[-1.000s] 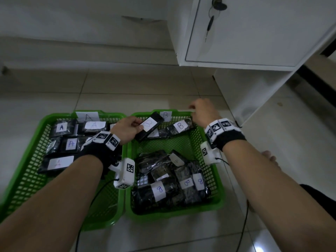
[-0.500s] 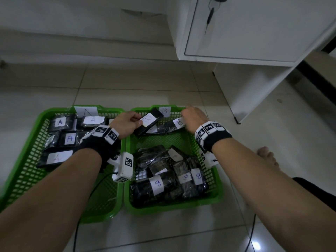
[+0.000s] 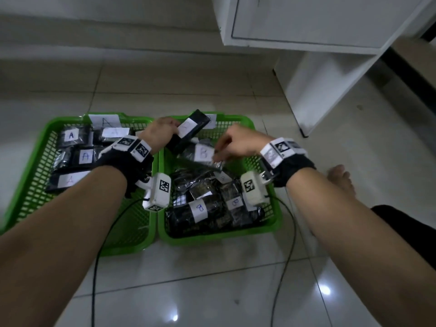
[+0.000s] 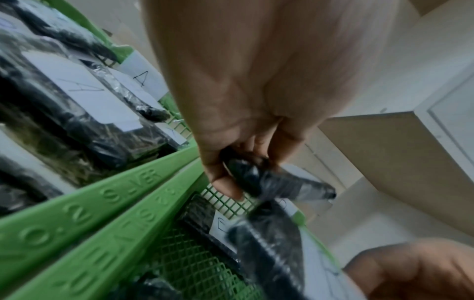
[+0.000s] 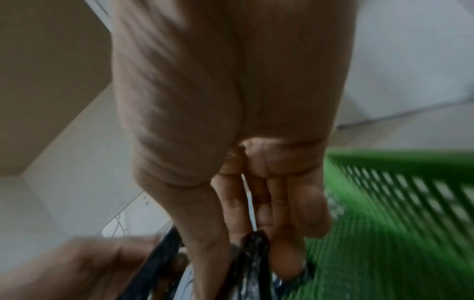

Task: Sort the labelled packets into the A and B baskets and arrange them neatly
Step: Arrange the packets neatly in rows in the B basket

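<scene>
Both hands work over the far part of the right basket. Left hand [image 3: 160, 133] has its fingers curled round the lower end of a black packet [image 3: 188, 131], which it holds tilted above the divide between the baskets; the letter on its white label is too faint to read. Right hand [image 3: 238, 142] pinches the edge of a second packet [image 3: 200, 156], marked B, between thumb and fingers; this one is lifted a little over the B basket [image 3: 271, 223], and the right wrist view, though blurred, shows the same pinch on black plastic.

Going from the left: the A basket [image 3: 30, 185] holds several packets with A labels, lying flat in rough rows at its far end; its near half shows only the green mesh. The B basket has a loose heap [image 3: 207, 204] of packets near the person, some labels turned or upside down, some overlapping; its far part is where the two hands are.

I judge that the sorting is nearly finished, because no packet lies on the floor [image 3: 212, 291]; what remains is to put down the two held packets and to set the B heap in order.
</scene>
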Tool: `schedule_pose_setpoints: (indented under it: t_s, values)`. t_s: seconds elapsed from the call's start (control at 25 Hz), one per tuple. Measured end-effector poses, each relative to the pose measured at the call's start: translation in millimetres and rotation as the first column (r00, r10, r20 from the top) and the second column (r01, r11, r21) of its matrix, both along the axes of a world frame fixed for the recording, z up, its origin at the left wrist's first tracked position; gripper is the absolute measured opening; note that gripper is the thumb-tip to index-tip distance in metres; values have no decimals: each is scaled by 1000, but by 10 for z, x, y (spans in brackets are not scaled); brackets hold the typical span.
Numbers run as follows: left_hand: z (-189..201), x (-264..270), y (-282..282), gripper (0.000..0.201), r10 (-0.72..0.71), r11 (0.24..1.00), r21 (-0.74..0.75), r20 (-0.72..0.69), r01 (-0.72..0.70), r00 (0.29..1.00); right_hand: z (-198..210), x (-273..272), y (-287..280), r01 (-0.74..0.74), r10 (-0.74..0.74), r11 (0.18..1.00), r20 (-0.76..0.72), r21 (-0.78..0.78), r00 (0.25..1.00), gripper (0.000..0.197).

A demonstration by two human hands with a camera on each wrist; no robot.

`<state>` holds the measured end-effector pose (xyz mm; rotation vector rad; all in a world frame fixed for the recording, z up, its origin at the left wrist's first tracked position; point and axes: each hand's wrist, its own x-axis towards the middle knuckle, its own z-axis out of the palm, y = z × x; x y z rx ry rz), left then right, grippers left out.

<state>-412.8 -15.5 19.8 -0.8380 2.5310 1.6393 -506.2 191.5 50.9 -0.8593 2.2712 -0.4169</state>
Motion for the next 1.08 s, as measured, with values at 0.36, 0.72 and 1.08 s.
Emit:
schedule_pose_setpoints:
  t_s: [0.36,0.72,1.08]
  values:
    - [15,195,386,61,-284,835,-393,293,386,913,-580,98,17,-28,69,962,-143,271,987,28]
    - [-127,180,144,39,-162,940,-276,152,200,975,-292,-421,-231,89,-37,991,-450,97,892,20]
    - [-183,130,36,22,-80,986,151,15,77,997,-546,-367,-254,31,116,939,-400,344,909,32]
